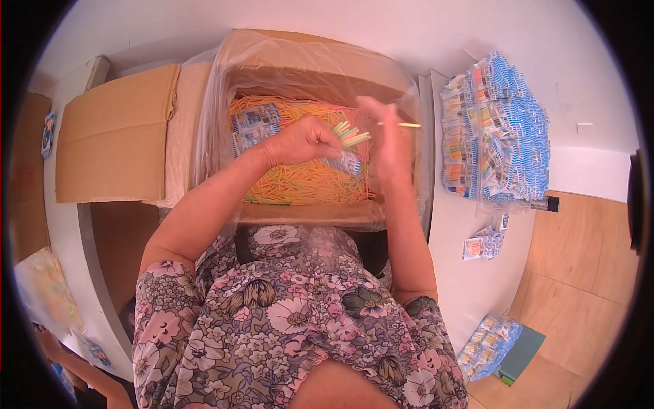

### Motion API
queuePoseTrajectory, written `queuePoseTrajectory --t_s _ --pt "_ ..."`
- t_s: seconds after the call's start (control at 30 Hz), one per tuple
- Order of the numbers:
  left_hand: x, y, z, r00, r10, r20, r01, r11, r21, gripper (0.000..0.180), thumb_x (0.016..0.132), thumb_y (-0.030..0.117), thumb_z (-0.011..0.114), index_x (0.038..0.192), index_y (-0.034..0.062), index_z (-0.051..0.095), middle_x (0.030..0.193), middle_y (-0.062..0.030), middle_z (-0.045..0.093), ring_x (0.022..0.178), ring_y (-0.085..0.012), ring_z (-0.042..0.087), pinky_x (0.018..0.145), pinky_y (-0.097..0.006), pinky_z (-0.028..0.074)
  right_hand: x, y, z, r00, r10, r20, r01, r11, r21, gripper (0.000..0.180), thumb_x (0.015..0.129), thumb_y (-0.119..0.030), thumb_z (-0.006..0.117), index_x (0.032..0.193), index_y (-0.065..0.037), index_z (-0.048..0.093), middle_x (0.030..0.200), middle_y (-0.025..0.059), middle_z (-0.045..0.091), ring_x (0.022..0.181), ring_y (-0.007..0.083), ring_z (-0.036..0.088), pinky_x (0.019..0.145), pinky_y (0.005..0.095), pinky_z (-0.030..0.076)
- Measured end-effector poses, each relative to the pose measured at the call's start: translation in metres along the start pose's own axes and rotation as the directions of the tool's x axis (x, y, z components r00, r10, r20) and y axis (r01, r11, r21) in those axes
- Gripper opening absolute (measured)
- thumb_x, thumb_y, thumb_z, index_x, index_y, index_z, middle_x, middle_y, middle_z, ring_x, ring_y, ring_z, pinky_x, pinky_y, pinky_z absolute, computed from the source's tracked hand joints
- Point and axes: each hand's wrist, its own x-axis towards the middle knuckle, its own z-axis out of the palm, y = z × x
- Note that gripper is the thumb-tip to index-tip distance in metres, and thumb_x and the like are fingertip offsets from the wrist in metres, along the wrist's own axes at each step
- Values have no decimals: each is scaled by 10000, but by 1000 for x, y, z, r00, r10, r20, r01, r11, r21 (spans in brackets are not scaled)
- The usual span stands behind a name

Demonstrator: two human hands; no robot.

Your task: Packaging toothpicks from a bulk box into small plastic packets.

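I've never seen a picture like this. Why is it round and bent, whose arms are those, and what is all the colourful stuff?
There is no machine here. A person wears a wide fisheye camera on the head, looking down, so you see their own flowered dress and both forearms rising from the lower edge; the lens bends straight edges.

In front stands a cardboard box lined with clear plastic, full of thin yellow and orange sticks. The left hand grips a small bundle of sticks in a little printed packet. The right hand, blurred, pinches a single stick.

On the white table to the right lies a heap of filled packets, a few loose ones, and a clear bag of them nearer the person.
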Motion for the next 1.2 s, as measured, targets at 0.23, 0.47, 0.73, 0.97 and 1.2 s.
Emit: queuePoseTrajectory --t_s 0.23,0.47,0.73,0.97,1.2 --pt "1 0 1 998 8 -56 -3 996 86 82 801 60 658 867 14 677 757 -69 648 724 -139 611 667 -268 477 -11 9 -15 965 -115 -234 -97 676 -730 350 912 -340 502 1030 -29 611 1025 138 629 953 197 575 821 288 426" --pt "0 -5 13 993 117 1 -116 978 172 78 792 40 660 861 7 673 782 -71 661 747 -141 623 691 -273 487 4 25 22 930 -362 58 328 751 -573 219 781 -227 673 720 -45 569 582 123 566 509 252 569 506 338 458" --pt "2 -10 -12 985 -173 -21 167 974 -154 87 821 58 652 880 -3 670 766 1 637 744 -83 566 700 -248 467 -9 45 -25 1000 4 19 8 819 -574 165 771 -139 631 687 -6 582 634 145 581 569 224 569 543 342 448" --pt "0 8 -13 956 -249 -153 225 961 -159 77 806 43 668 877 21 689 774 23 642 729 -42 544 664 -208 448 -48 50 -18 830 140 540 376 575 -727 185 764 -163 630 692 3 593 620 173 562 553 273 571 547 378 436" --pt "0 6 -10 975 -154 -163 117 970 -212 91 793 38 678 876 7 697 831 -22 661 780 -78 579 717 -228 471 -16 -33 -34 989 147 20 -139 964 -226 263 818 -186 653 612 -55 557 582 -33 545 526 49 508 453 230 360"
